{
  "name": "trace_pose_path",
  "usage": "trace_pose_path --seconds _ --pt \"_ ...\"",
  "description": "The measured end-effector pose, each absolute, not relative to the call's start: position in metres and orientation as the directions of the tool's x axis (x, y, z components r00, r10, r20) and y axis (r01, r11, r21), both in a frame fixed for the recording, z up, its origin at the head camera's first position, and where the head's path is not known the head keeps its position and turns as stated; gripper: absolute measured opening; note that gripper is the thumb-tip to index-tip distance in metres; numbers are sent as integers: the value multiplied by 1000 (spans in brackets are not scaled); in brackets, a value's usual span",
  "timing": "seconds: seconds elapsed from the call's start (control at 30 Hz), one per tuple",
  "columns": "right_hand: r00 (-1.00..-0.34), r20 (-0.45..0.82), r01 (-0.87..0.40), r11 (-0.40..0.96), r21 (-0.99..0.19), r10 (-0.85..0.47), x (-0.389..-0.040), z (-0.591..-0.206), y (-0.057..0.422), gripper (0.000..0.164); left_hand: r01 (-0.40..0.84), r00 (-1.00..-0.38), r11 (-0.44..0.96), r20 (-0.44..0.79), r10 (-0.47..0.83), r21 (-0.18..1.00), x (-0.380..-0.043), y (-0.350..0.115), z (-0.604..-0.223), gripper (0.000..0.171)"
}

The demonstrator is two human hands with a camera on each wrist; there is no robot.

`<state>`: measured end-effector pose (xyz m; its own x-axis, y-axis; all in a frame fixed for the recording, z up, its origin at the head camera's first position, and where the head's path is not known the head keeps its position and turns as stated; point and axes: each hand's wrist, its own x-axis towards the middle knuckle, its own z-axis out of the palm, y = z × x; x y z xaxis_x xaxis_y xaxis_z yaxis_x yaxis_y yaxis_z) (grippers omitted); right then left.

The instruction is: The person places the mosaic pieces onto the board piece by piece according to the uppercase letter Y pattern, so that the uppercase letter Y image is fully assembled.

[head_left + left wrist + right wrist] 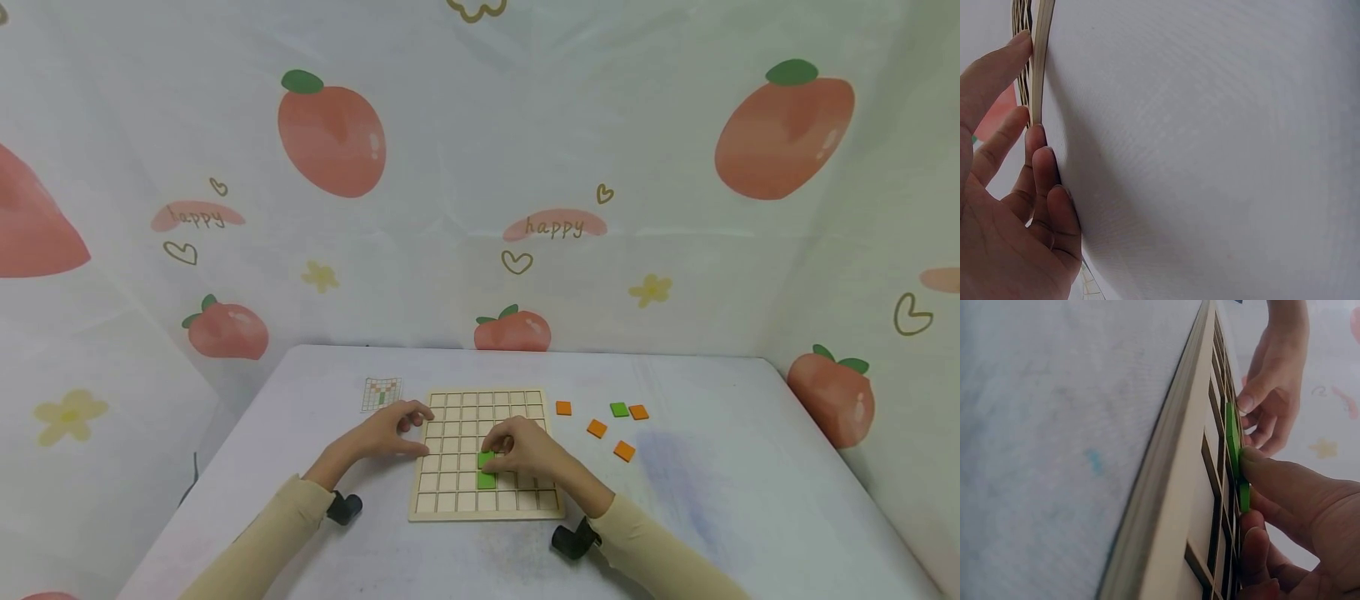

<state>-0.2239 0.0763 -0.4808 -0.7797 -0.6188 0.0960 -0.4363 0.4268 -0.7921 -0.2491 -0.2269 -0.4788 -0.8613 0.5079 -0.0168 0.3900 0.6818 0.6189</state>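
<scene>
A wooden grid board (447,483) lies on the table, with one green square tile (487,481) seated in a cell near its front. My right hand (522,446) is over the board, its thumb and fingers pinching a second green tile (1245,497) at the cell just behind the first. Part of that tile hides behind the fingertips. At the board's left side, my left hand (390,433) touches the rim with thumb and fingers spread apart. The left wrist view shows loosely bent fingers (1045,169) against the board's edge (1040,69).
Right of the board lie several loose orange tiles (624,451) and a green tile (618,409). A small pattern card (382,393) with a coloured grid lies behind the left hand. A printed curtain (450,275) hangs behind the white table (712,500).
</scene>
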Motion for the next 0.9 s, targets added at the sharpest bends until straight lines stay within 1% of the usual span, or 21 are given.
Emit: trace_pose_path --seconds 0.37,0.67,0.9 --pt "-779 81 -420 422 -804 -622 -225 -479 78 16 392 -858 675 -16 514 625 -249 -226 -477 51" --pt "-777 110 -449 423 -787 -619 -225 -481 77 12 388 -858 674 -21 514 628 -249 -226 -477 51" --pt "-786 97 -431 429 -794 -611 -224 -481 76 11 387 -861 683 -24 509 619 -249 -227 -478 51"
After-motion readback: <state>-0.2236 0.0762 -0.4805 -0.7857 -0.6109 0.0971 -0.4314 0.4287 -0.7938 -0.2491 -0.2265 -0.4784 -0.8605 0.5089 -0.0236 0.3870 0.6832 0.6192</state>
